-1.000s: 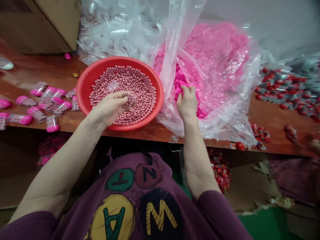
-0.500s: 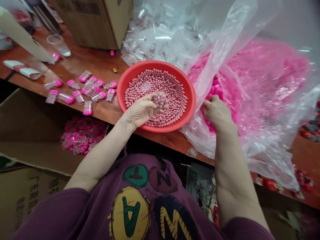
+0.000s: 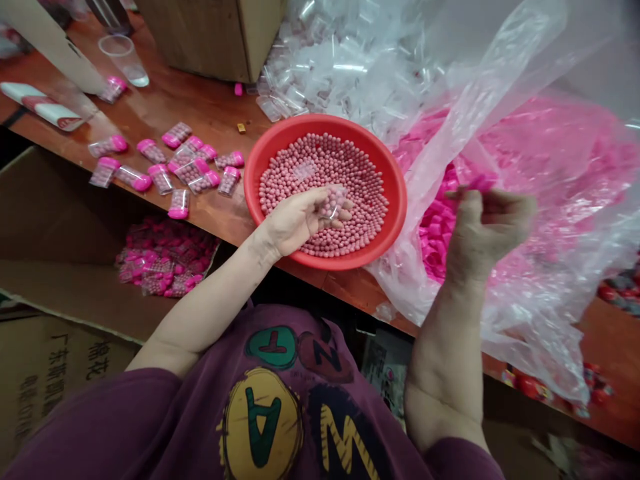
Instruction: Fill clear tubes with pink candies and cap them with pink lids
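My left hand [image 3: 296, 223] is over the red basin [image 3: 400, 200], its fingers closed on a small clear container [image 3: 334, 202] filled with pink beads. Loose round pink beads [image 3: 345, 160] cover the basin's bottom, and an empty clear container [image 3: 304, 171] lies on them. Above the open plastic bag [image 3: 505, 87], my right hand [image 3: 487, 230] pinches a bright pink cap [image 3: 483, 182] between thumb and fingers. Many more pink caps [image 3: 435, 240] fill that bag. Left of the basin, several capped containers of beads [image 3: 190, 167] are scattered on the table [image 3: 220, 213].
Clear empty containers [image 3: 345, 60] are heaped behind the basin, beside a cardboard box [image 3: 210, 33]. A plastic cup [image 3: 125, 61] and a white and red packet [image 3: 43, 107] are at the left. Below the table edge, an open carton [image 3: 60, 267] contains filled containers [image 3: 163, 257].
My right hand has come up out of the bag and turned, now with a pink cap in its fingers. My left hand keeps the bead container over the basin. The view has shifted slightly.
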Demonstrator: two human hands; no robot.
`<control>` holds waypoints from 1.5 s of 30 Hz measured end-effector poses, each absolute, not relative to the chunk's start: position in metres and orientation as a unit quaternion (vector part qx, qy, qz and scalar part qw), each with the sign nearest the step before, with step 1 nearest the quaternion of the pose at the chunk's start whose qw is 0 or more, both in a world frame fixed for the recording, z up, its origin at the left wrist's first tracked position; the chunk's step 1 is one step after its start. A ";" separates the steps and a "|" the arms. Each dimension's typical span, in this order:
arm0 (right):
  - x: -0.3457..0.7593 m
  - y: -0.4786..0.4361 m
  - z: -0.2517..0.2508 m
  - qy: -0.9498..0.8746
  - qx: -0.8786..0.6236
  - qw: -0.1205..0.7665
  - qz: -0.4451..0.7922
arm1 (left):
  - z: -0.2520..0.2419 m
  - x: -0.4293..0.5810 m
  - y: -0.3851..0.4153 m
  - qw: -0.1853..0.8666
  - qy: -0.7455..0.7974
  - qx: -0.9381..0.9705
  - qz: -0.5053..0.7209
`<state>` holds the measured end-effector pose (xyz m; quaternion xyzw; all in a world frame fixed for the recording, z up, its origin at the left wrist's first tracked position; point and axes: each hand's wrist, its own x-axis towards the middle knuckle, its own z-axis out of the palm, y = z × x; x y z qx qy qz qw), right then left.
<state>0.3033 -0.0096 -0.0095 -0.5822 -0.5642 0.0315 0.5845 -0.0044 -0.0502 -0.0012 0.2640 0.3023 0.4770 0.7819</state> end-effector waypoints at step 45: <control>0.183 -0.042 0.011 -0.776 -0.414 0.421 0.222 | -0.004 0.000 -0.056 0.778 0.300 0.260 0.486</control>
